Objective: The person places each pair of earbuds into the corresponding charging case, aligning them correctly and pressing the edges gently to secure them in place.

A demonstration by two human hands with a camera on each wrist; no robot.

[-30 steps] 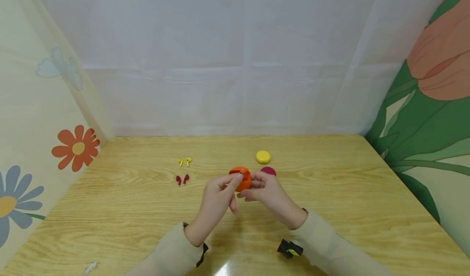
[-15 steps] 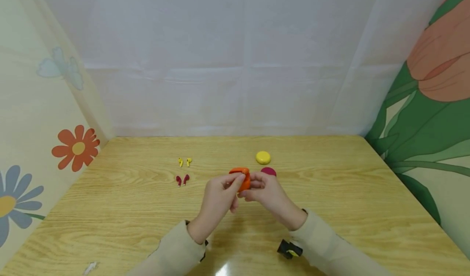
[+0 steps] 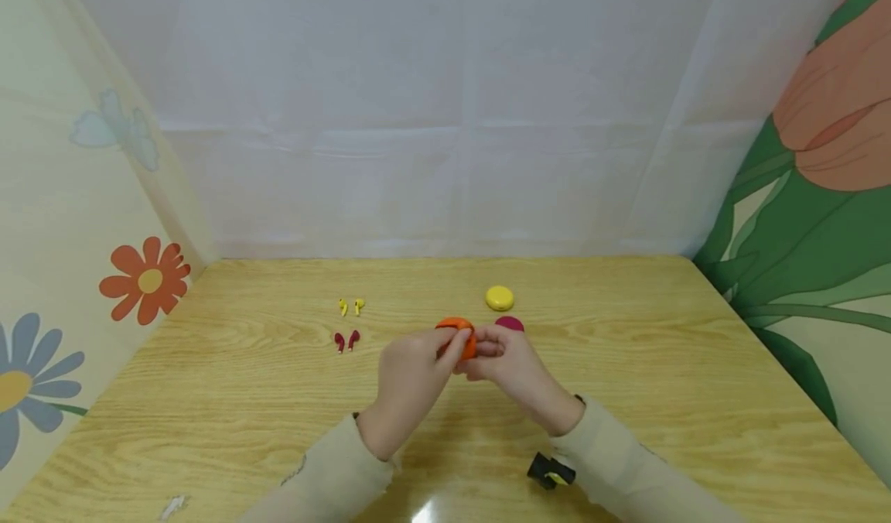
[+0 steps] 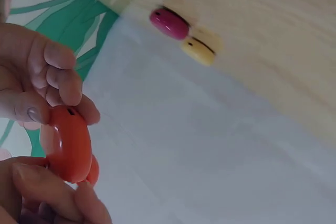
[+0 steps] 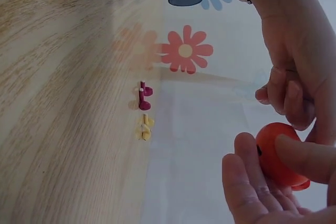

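An orange earbud case [image 3: 455, 323] is held above the table between both hands. Its lid appears partly raised in the head view, though fingers cover much of it. My right hand [image 3: 518, 368] grips the case from the right, thumb on one face and fingers on the other. Thumb and fingertips of my left hand [image 3: 411, 372] pinch at its left side, near the opening; whether an earbud is between them is hidden. In the left wrist view, the case's rounded orange shell [image 4: 71, 145] has a small dark slot, with another orange piece [image 4: 94, 170] showing behind.
A yellow case [image 3: 499, 299] and a partly covered magenta case [image 3: 510, 323] sit beyond my right hand. Yellow earbuds [image 3: 351, 306] and dark red earbuds [image 3: 346, 341] lie at left on the wooden table [image 3: 244, 368]. A white scrap [image 3: 171, 507] lies near the front edge.
My left hand has turned over the case, its back rising and its lower fingers passing out of sight. The case's opening shows less than before. My right hand has hardly moved.
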